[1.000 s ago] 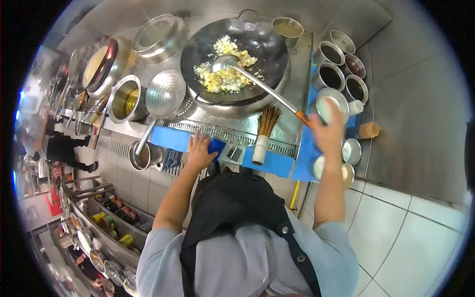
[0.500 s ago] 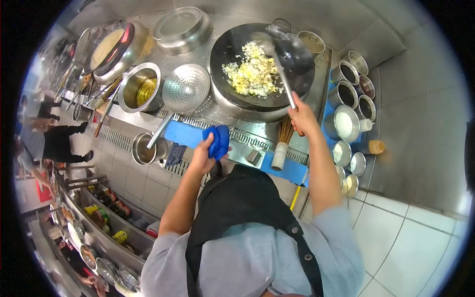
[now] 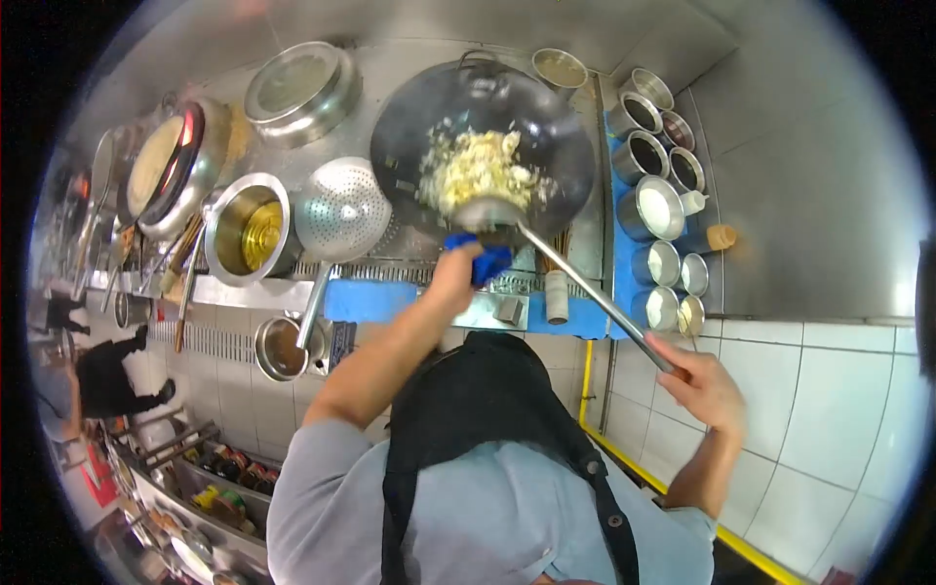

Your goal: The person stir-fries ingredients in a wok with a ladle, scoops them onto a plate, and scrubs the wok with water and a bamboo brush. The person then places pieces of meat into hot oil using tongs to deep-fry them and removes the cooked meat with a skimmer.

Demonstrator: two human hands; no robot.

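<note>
The black wok [image 3: 395, 146] sits on the stove with chopped egg and white bits of food [image 3: 483, 161] in it, blurred by motion. My left hand [image 3: 454, 275] is closed around a folded blue cloth [image 3: 494, 263] at the wok's near rim; the cloth hides the exact contact. My right hand [image 3: 704, 385] grips the end of a long-handled ladle [image 3: 595, 292], out to the right of the counter. The ladle's bowl rests in the near part of the wok, against the food. A bamboo brush [image 3: 557, 297] with a wrapped handle lies just right of the cloth.
Left of the wok are a perforated strainer [image 3: 343, 210], a pot of oil [image 3: 261, 234] and an upturned metal basin [image 3: 300, 93]. Several seasoning tins [image 3: 651, 210] line a blue cloth on the right. Another person [image 3: 107, 375] stands far left.
My right hand has pulled back and right, drawing the ladle from the wok's far side to its near side. My left hand has brought the blue cloth forward to the wok's rim.
</note>
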